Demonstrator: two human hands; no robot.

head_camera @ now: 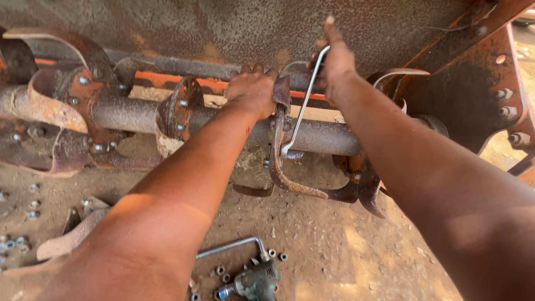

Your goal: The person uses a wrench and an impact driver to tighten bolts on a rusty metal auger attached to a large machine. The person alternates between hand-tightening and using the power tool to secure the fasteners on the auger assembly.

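Impact driver on dirt; left hand grips blade, right hand wrench.

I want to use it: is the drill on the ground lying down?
Lying down: the drill rests on its side on the dirt, no hand touching it.

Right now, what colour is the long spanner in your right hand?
Shiny silver spanner, seen in the head view.

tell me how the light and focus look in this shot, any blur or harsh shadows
Head view: hard sun from the right, bright patches on the dusty ground; the rusty steel shaft lies in shade; left hand and right hand with its thin silver wrench are sharp; near forearms look stretched and soft.
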